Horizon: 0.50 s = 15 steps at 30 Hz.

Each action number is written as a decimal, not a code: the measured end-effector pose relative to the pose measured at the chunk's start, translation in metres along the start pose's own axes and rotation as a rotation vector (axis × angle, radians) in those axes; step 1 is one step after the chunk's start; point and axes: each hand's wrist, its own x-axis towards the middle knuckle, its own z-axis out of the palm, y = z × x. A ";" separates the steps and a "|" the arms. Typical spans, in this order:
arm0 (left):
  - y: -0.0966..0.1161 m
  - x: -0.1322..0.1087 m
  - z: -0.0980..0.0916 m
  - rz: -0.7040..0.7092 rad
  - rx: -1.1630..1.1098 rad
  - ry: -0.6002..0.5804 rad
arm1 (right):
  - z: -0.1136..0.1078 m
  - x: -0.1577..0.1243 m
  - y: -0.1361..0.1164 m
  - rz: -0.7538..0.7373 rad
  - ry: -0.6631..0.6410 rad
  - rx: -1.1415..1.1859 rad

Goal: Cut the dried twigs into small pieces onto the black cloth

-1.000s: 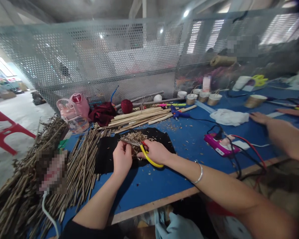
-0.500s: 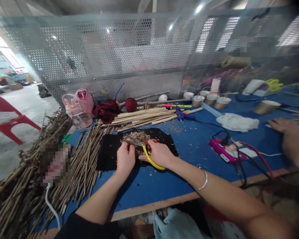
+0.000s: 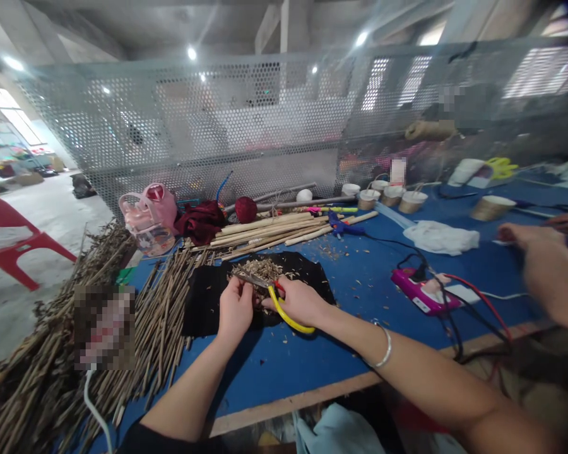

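Observation:
Scissors [image 3: 284,308] with yellow and red handles are in my right hand [image 3: 300,302], their blades pointing left over a heap of small chopped plant bits [image 3: 265,270]. My left hand [image 3: 235,306] is closed in a pinch right beside the blades. Whatever lies between its fingertips is too small and hidden to make out. Both hands rest over a black cloth [image 3: 203,296], which carries the heap. Left of the cloth lies a thick bundle of thin dry stalks [image 3: 158,321].
Pale peeled sticks [image 3: 269,230] and a blue glue gun [image 3: 343,226] lie behind the cloth. A magenta power strip [image 3: 426,291] with cables is to the right, near a co-worker's hand [image 3: 544,246]. A pink bottle [image 3: 149,221] stands back left, before a perforated metal screen [image 3: 208,126].
My view has tilted up a little, so the table sits lower in the picture. Both hands and the scissors keep almost the same pose. At the right, a co-worker's second hand has come into view.

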 end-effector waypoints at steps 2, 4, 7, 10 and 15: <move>0.000 0.000 0.001 -0.011 -0.048 -0.006 | 0.000 0.000 -0.001 -0.003 0.028 -0.030; 0.001 0.000 0.001 0.001 -0.015 0.008 | 0.000 -0.001 -0.002 -0.010 0.066 -0.061; 0.002 -0.001 0.001 0.031 0.062 0.031 | 0.001 -0.001 -0.003 -0.026 0.100 -0.064; 0.004 -0.003 -0.001 0.060 0.101 0.033 | 0.002 -0.001 -0.003 -0.029 0.090 -0.040; 0.007 -0.005 -0.002 0.060 0.145 0.015 | 0.004 0.000 -0.002 -0.005 0.025 -0.001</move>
